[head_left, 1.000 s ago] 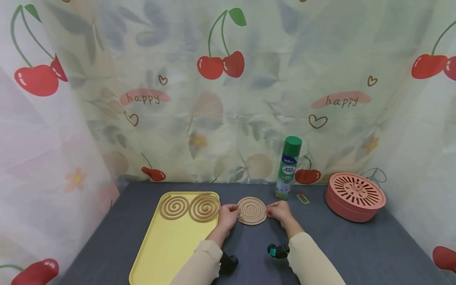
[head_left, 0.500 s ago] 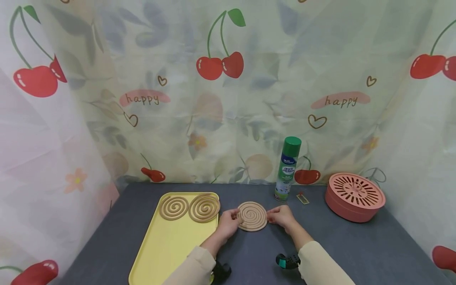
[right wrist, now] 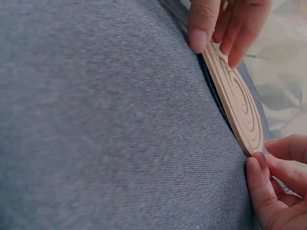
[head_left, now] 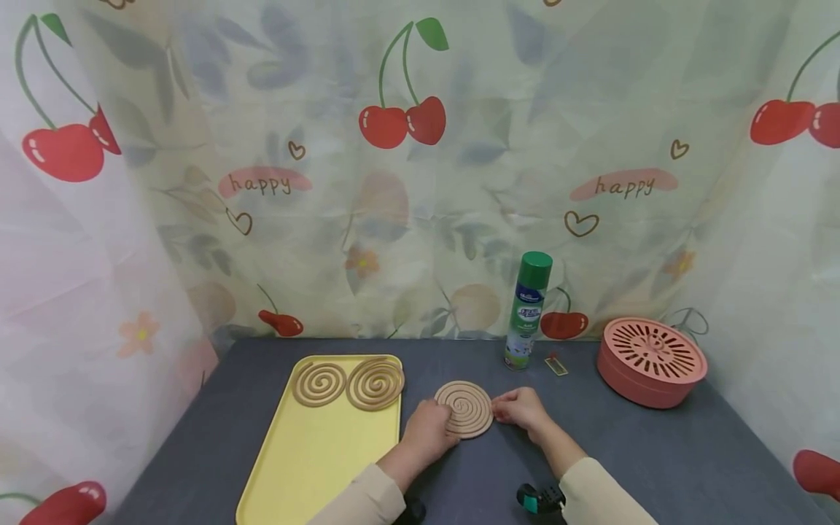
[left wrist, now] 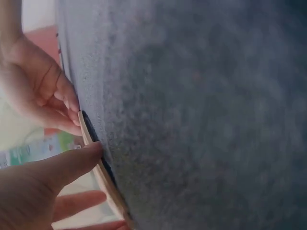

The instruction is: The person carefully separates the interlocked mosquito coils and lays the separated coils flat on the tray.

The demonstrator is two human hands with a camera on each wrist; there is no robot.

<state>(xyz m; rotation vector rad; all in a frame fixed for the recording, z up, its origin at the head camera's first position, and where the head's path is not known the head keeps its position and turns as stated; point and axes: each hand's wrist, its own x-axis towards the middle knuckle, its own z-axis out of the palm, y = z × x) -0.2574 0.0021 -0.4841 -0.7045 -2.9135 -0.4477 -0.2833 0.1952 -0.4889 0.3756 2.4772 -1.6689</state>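
A tightly wound tan mosquito coil (head_left: 462, 408) lies between my hands, right of the yellow tray in the head view. My left hand (head_left: 426, 432) grips its near left edge, with the thumb (left wrist: 84, 158) at the rim and fingers reaching over the top face in the right wrist view. At the opposite side, my right hand (head_left: 523, 410) pinches the rim between thumb and fingers (right wrist: 259, 165). The coil's flat face shows its spiral in the right wrist view; a dark shadow runs under its edge. Two looser coils (head_left: 319, 384) (head_left: 375, 384) rest at the tray's far end.
The yellow tray (head_left: 321, 467) stands at the left of the dark table. Behind my right hand are a green spray can (head_left: 528, 310) and a small metal piece (head_left: 555, 365). A pink slotted round box (head_left: 652, 364) sits far right, before a cherry-print curtain (head_left: 420, 219).
Both hands and the mosquito coil have come nearer to me. My left hand has shifted from the coil's left side round to its near left edge; the right hand keeps to the right rim.
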